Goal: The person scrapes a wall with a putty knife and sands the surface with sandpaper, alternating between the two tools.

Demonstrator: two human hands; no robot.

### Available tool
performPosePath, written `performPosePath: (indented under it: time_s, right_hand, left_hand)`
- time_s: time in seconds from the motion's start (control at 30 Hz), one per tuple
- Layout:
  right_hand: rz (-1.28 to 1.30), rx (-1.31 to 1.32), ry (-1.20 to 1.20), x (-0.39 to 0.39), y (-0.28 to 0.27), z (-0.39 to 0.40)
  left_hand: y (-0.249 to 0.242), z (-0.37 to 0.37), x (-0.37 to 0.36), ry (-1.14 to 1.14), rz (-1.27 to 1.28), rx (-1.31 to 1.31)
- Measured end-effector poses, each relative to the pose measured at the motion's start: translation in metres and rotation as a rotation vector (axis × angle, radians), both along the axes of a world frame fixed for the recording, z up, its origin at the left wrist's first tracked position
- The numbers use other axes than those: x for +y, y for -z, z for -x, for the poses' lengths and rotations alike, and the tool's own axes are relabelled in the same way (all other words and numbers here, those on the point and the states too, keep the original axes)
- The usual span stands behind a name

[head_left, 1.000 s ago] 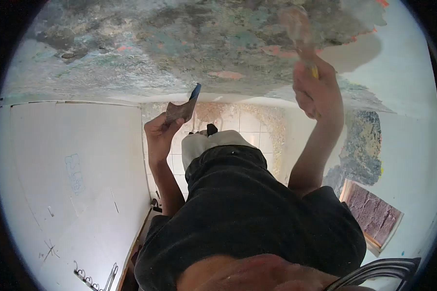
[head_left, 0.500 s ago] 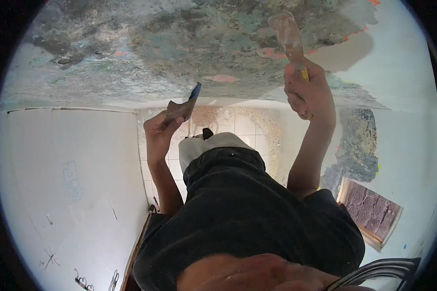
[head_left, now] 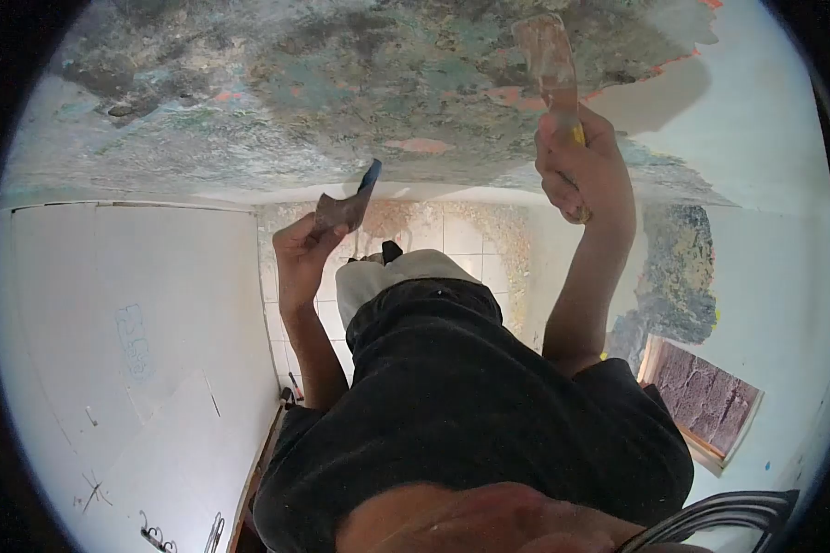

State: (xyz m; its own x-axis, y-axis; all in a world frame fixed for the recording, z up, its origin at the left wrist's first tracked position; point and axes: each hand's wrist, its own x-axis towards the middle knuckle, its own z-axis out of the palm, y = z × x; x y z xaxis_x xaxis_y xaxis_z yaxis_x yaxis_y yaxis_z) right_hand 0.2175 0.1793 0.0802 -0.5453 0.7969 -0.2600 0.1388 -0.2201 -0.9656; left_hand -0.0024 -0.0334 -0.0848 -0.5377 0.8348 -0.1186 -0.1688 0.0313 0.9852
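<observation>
My right hand (head_left: 592, 170) grips a yellow-handled, flat-bladed scraper (head_left: 548, 57) by the mottled grey-green wall (head_left: 295, 74), needing steadiness; my left hand (head_left: 297, 258) pinches a curved brown sheet (head_left: 337, 213).

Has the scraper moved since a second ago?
Yes, slightly left: the scraper now sits a little nearer the oval pink patch on the wall.

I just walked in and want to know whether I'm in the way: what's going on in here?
A person is facing a wall with a big, rough, mottled patch. The right hand grips a scraper with some yellow on its handle, its blade raised at the patch; I can't tell whether it touches. The left hand holds a curved brownish piece with a blue end, lower down. Pale paint borders the patch on one side.
</observation>
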Motion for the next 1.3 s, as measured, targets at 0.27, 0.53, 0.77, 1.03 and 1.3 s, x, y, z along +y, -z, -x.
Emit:
performPosePath:
  time_s: [0.27, 0.53, 0.77, 1.03, 1.3]
  right_hand:
    - [-0.088, 0.011, -0.051, 0.002, 0.004, 0.006]
    - [-0.101, -0.065, -0.047, 0.003, 0.001, 0.003]
    - [-0.114, -0.091, -0.032, -0.003, -0.001, 0.011]
    - [-0.098, -0.058, -0.022, 0.000, -0.002, 0.007]
    - [-0.137, -0.116, -0.089, 0.004, -0.003, 0.011]
  left_hand:
    - [0.003, -0.005, -0.007, 0.007, 0.016, 0.012]
    - [-0.004, -0.003, -0.012, -0.051, -0.011, -0.035]
    - [0.003, 0.000, -0.019, -0.034, 0.004, 0.008]
    - [-0.001, 0.007, -0.022, -0.053, 0.011, 0.015]
    - [-0.009, 0.008, -0.010, 0.001, -0.033, 0.036]
